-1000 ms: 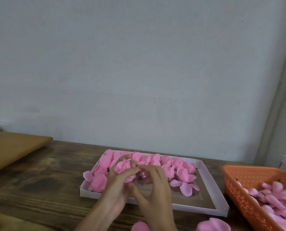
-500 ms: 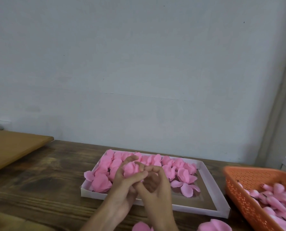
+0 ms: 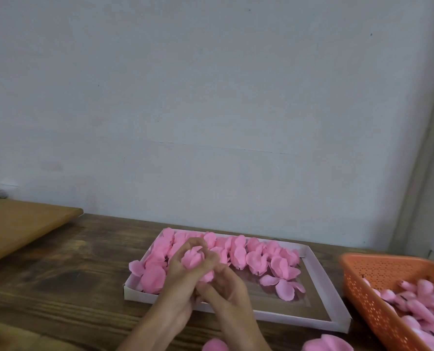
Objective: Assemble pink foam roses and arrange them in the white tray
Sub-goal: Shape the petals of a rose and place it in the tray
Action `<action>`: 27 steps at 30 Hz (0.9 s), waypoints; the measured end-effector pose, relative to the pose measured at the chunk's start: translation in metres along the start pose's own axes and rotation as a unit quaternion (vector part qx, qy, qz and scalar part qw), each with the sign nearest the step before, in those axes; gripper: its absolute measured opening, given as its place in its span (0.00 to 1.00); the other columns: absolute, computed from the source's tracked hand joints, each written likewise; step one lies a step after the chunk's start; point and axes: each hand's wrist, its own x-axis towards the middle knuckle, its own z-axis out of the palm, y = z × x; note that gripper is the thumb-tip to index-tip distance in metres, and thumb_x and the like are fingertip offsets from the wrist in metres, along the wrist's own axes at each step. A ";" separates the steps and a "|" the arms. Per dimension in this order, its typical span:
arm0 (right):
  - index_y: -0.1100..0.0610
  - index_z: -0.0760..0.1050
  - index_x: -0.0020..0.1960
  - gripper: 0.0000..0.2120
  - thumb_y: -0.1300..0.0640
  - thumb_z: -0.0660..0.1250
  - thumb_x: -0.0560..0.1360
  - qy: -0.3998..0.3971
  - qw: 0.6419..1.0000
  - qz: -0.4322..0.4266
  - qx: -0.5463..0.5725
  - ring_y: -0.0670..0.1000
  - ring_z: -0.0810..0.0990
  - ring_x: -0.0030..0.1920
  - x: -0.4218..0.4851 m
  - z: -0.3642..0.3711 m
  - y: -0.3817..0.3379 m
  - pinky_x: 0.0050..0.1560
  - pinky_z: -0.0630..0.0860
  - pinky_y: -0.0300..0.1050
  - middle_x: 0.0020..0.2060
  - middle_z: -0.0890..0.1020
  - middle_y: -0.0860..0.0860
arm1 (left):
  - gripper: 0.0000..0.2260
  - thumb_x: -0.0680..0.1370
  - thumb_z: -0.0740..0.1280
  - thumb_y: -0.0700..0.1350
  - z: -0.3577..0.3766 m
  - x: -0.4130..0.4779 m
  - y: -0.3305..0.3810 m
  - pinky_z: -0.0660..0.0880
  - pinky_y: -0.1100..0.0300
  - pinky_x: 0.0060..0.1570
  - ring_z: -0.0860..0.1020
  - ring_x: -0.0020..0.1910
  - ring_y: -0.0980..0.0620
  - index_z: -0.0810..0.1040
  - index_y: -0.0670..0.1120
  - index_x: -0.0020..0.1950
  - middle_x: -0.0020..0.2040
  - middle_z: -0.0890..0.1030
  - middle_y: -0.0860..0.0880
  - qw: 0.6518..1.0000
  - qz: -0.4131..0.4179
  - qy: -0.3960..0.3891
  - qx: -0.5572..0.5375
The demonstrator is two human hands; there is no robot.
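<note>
Cupping a pink foam rose (image 3: 193, 259) over a shallow white cardboard tray (image 3: 317, 277).

Gripped between left hand (image 3: 178, 278) and right hand (image 3: 227, 292), fingers (image 3: 195, 242) of both curled closely round it, just above the tray's left half. Packed along the tray's far side and left end: rows of finished pink foam roses (image 3: 238, 252), touching one another, one petal hanging over the left rim. Lying flat near the middle: a few loose pink petals (image 3: 285, 290), with bare floor toward the right and front. Just right of the tray on the dark wooden counter (image 3: 59, 274): an orange perforated plastic basket (image 3: 363, 277) heaped with pink foam buds (image 3: 421, 304). At the counter's near edge: two more pink foam pieces (image 3: 327, 344).
</note>
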 end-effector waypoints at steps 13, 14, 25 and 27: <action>0.54 0.83 0.64 0.20 0.57 0.72 0.72 0.012 0.923 0.204 0.326 0.55 0.79 0.43 -0.004 0.015 -0.009 0.40 0.74 0.46 0.50 0.79 0.61 | 0.24 0.60 0.86 0.50 -0.005 0.003 -0.003 0.79 0.55 0.36 0.82 0.37 0.44 0.80 0.52 0.52 0.41 0.84 0.39 0.998 0.032 -0.004 0.056; 0.53 0.82 0.66 0.21 0.56 0.71 0.72 0.020 0.917 0.208 0.340 0.53 0.78 0.40 -0.004 0.014 -0.008 0.39 0.74 0.45 0.48 0.79 0.59 | 0.25 0.60 0.86 0.51 -0.006 0.003 -0.004 0.78 0.54 0.39 0.82 0.37 0.44 0.80 0.52 0.52 0.42 0.84 0.40 0.998 0.036 -0.011 0.058; 0.42 0.76 0.58 0.24 0.71 0.65 0.77 0.165 0.923 -0.161 -0.307 0.50 0.82 0.50 -0.003 -0.020 -0.007 0.48 0.78 0.39 0.53 0.81 0.46 | 0.17 0.70 0.82 0.37 -0.014 0.015 -0.003 0.79 0.68 0.39 0.83 0.47 0.59 0.80 0.54 0.48 0.48 0.84 0.56 0.940 0.207 0.020 0.270; 0.42 0.77 0.64 0.23 0.67 0.64 0.78 0.097 0.876 -0.257 -0.396 0.49 0.79 0.60 -0.004 -0.020 -0.008 0.55 0.76 0.38 0.60 0.77 0.43 | 0.19 0.69 0.84 0.39 -0.017 0.017 -0.006 0.82 0.61 0.46 0.84 0.52 0.57 0.80 0.53 0.52 0.51 0.84 0.57 0.939 0.201 0.009 0.278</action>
